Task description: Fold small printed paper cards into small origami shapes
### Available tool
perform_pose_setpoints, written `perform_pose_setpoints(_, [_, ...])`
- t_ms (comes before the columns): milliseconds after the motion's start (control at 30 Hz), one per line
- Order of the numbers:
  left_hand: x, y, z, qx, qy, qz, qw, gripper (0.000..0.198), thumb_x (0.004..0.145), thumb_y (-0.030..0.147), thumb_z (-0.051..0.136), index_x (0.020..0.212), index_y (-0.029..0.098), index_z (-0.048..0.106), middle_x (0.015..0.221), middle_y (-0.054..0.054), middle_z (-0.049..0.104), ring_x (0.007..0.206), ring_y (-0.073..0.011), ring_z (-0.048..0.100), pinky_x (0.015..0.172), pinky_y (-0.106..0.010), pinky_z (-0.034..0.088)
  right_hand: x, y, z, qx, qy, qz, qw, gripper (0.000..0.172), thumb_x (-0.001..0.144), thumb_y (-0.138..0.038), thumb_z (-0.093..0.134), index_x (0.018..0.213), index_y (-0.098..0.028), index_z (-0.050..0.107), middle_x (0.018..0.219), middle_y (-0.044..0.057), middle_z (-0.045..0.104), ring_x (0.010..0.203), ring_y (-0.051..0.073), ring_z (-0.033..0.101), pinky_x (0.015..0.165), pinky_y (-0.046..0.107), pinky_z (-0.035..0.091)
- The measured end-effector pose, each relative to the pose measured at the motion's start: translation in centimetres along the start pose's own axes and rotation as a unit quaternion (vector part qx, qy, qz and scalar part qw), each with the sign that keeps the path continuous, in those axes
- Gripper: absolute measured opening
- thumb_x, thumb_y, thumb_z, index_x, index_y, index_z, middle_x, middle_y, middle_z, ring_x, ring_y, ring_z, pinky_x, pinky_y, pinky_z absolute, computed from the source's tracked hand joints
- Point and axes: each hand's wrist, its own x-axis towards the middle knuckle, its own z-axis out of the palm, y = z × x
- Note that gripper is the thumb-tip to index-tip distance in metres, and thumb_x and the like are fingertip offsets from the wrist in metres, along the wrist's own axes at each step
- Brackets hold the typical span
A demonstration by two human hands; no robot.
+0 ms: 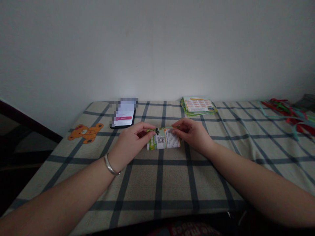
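Note:
Both my hands hold a folded printed leaflet (164, 140), green and white with a QR code, just above the checked cloth. My left hand (131, 139), a silver bangle on its wrist, pinches the leaflet's upper left edge, where a small black clip-like piece sits. My right hand (192, 132) pinches the upper right edge. The fingers of both hands are closed on the paper.
A phone (124, 117) with a lit screen lies beyond my left hand. A stack of similar leaflets (198, 106) lies at the back by the wall. Red, green and blue ribbons (290, 114) lie at the far right. A bear print (86, 132) marks the checked tablecloth (157, 183) at left.

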Motion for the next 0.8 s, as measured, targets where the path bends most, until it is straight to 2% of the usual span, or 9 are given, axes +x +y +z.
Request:
perform_pose_setpoints(133, [0.4,0.0,-0.3,0.025,-0.011,0.004,1.000,0.018,0.084,0.033,0.063,0.095,0.020,0.068,0.085,-0.001,0.072,0.073,-0.0149,0.067,0.066,-0.028,0.054,0.1,0.1,-0.3,-0.066,-0.007,0.008,0.998,0.013,0.080,-0.029,0.067,0.090,-0.021,0.064,0.079,0.000,0.071,0.068,0.013,0.065,0.058,0.025,0.049])
perform_pose_setpoints(267, [0.6,0.1,-0.5,0.114,-0.027,0.023,0.993,0.014,0.085,0.030,0.062,0.093,0.021,0.069,0.083,0.002,0.071,0.071,-0.0135,0.065,0.065,-0.027,0.050,0.1,0.0,-0.4,-0.167,-0.015,0.014,0.986,0.012,0.080,-0.029,0.068,0.089,-0.021,0.067,0.077,0.000,0.070,0.065,0.013,0.062,0.056,0.025,0.045])
perform_pose_setpoints(467, [0.8,-0.5,-0.7,0.271,-0.041,0.111,0.955,0.015,0.090,0.032,0.058,0.096,0.023,0.068,0.091,0.001,0.070,0.085,-0.0174,0.063,0.075,-0.031,0.046,0.3,-0.1,-0.3,-0.222,-0.024,0.000,0.975,0.010,0.082,-0.025,0.067,0.090,-0.021,0.069,0.076,-0.001,0.070,0.063,0.011,0.059,0.056,0.023,0.042])
perform_pose_setpoints(800, [1.3,-0.7,-0.5,0.324,-0.054,0.172,0.929,0.013,0.089,0.029,0.060,0.093,0.019,0.068,0.089,-0.002,0.069,0.088,-0.0204,0.058,0.079,-0.034,0.044,0.5,-0.5,-0.2,-0.321,-0.033,-0.052,0.945,0.007,0.081,-0.023,0.067,0.086,-0.019,0.069,0.078,0.001,0.066,0.069,0.012,0.055,0.061,0.024,0.038])
